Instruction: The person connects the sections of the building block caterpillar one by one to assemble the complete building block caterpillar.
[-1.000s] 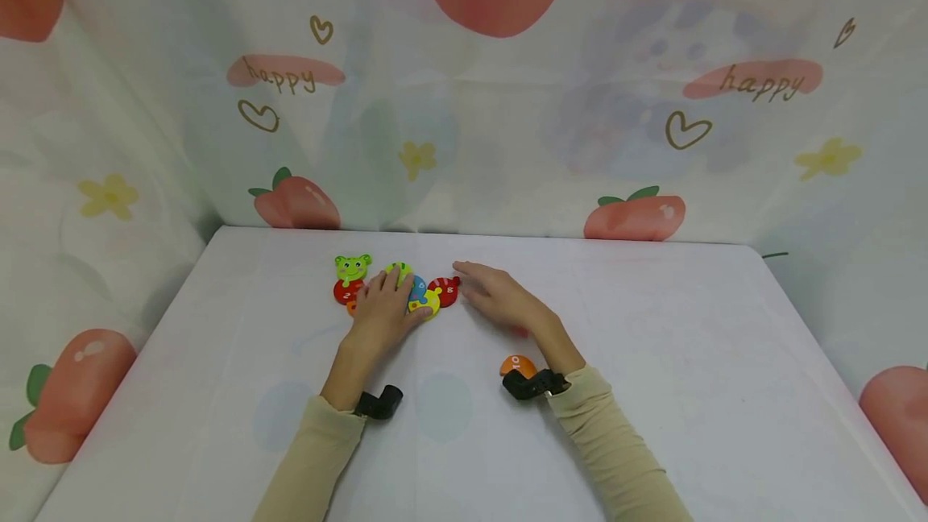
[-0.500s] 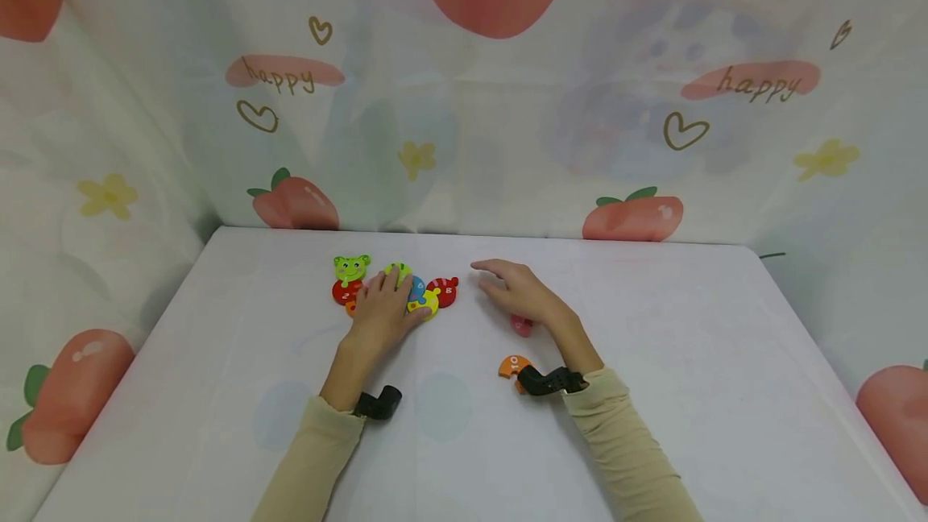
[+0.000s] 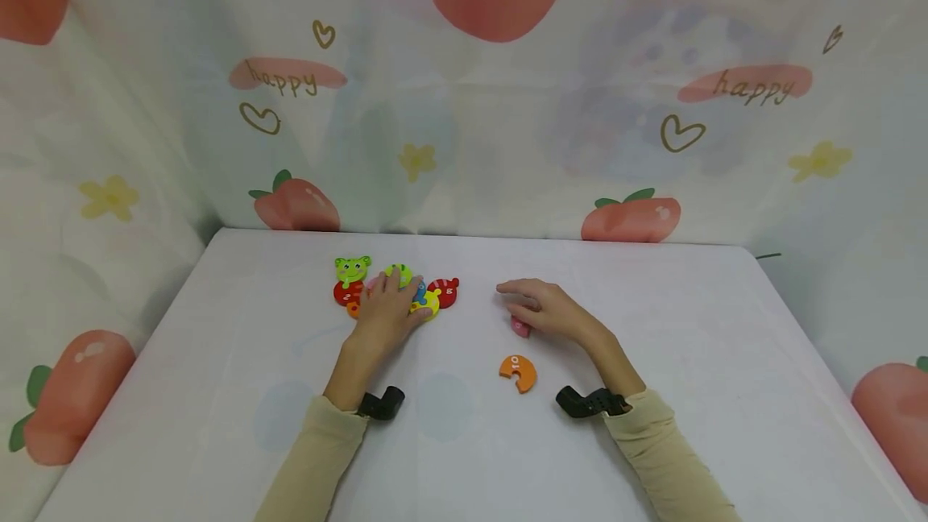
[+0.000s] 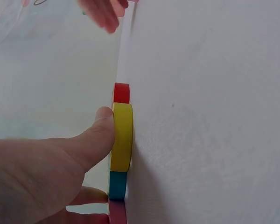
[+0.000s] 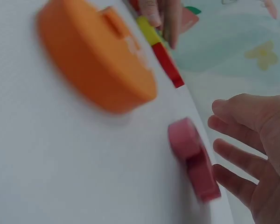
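Note:
My left hand (image 3: 387, 314) lies over a row of joined caterpillar puzzle pieces, fingers spread; its thumb touches the side of the yellow piece (image 4: 122, 137). The row runs from a green head with a face (image 3: 353, 269) past a red piece marked 2 (image 3: 348, 294) to a red piece marked 8 (image 3: 445, 292). My palm hides some middle pieces. My right hand (image 3: 554, 309), fingers loosely bent and holding nothing, hovers over a pink puzzle piece (image 3: 519, 327), partly covering it. Nearer to me lies an orange piece marked 10 (image 3: 518, 373), apart from the others.
A white table (image 3: 449, 457) bears all the pieces. Behind it hangs a printed curtain (image 3: 500, 119) with fruit, hearts and flowers. Dark wrist cameras sit on both wrists.
My right hand has drawn back to the right, from beside the red end piece to the loose pink one, uncovering the orange piece. The left hand has stayed on the row.

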The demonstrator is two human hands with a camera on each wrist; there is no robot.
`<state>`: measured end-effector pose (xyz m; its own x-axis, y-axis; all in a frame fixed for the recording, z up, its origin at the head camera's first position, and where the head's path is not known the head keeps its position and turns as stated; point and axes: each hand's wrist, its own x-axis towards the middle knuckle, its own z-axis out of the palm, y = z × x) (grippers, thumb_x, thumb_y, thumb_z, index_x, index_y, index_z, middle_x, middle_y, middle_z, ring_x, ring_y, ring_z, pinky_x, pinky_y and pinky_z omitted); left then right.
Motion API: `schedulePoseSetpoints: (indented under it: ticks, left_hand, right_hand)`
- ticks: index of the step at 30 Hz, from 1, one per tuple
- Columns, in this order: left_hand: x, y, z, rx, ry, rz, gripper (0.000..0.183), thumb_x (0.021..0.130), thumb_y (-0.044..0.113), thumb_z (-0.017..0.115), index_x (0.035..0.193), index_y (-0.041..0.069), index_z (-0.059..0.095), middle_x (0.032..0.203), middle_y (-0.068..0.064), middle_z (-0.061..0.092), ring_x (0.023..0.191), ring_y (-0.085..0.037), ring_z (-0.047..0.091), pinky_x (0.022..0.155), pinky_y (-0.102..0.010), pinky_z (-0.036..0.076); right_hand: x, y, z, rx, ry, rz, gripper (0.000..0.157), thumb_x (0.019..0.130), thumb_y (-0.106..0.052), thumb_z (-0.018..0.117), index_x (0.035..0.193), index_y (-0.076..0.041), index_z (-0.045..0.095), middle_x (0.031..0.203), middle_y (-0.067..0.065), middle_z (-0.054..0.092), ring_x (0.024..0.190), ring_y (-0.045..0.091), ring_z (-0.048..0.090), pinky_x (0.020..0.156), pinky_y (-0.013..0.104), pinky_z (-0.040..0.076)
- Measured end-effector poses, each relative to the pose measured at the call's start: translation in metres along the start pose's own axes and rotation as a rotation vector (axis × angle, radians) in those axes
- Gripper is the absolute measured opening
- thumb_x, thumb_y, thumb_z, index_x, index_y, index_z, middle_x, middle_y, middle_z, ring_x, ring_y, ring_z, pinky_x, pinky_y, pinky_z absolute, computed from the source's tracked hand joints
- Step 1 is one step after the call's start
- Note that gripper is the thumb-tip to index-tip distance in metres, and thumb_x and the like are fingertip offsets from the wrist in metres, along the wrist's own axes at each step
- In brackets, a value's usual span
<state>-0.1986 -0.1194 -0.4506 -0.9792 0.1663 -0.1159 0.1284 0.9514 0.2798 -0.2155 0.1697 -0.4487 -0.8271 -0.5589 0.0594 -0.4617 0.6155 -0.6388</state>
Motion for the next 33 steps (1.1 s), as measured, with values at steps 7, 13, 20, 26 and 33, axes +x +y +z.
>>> schedulePoseSetpoints:
  ticks: [7,13,20,26,33]
  left_hand:
    - [-0.002,0.001,-0.001,-0.042,-0.001,0.063,0.057,0.094,0.038,0.059,0.147,0.034,0.040,0.161,-0.017,0.023,0.149,-0.045,0.012,0.116,-0.067,0.017]
    - [-0.002,0.003,-0.001,-0.037,0.005,0.162,0.051,0.095,0.027,0.060,0.144,0.034,0.046,0.160,-0.009,0.027,0.150,-0.038,0.019,0.117,-0.063,0.020]
    - [-0.001,0.008,-0.001,0.036,-0.072,0.243,0.054,0.096,0.018,0.058,0.148,0.024,0.042,0.159,0.006,0.031,0.150,-0.032,0.021,0.114,-0.071,0.012]
    - [-0.003,0.009,-0.002,0.054,-0.114,0.263,0.060,0.096,0.013,0.058,0.151,0.025,0.036,0.160,0.010,0.029,0.151,-0.032,0.020,0.113,-0.071,0.016]
    - [-0.003,0.008,-0.002,0.059,-0.121,0.261,0.059,0.097,0.013,0.055,0.151,0.027,0.034,0.161,0.010,0.027,0.151,-0.031,0.018,0.113,-0.071,0.013]
  right_hand:
    - [-0.034,0.014,0.001,-0.085,-0.046,-0.093,0.040,0.090,-0.014,0.067,0.130,-0.006,0.062,0.141,0.013,0.055,0.136,0.036,0.043,0.108,0.055,0.040]
    - [-0.041,0.014,-0.003,-0.120,-0.086,-0.127,0.041,0.090,-0.008,0.066,0.130,-0.004,0.061,0.143,0.014,0.052,0.133,0.036,0.046,0.105,0.052,0.044]
    - [-0.039,0.009,-0.007,-0.183,-0.120,-0.093,0.044,0.090,-0.004,0.063,0.134,0.001,0.056,0.145,0.017,0.050,0.133,0.037,0.047,0.105,0.050,0.044]
    - [-0.040,0.007,-0.008,-0.196,-0.110,-0.061,0.046,0.090,-0.002,0.064,0.135,0.004,0.054,0.146,0.018,0.048,0.131,0.038,0.048,0.103,0.048,0.046]
    - [-0.038,0.004,-0.007,-0.212,-0.127,-0.037,0.047,0.089,0.001,0.061,0.135,0.004,0.053,0.145,0.019,0.050,0.130,0.039,0.049,0.103,0.049,0.047]
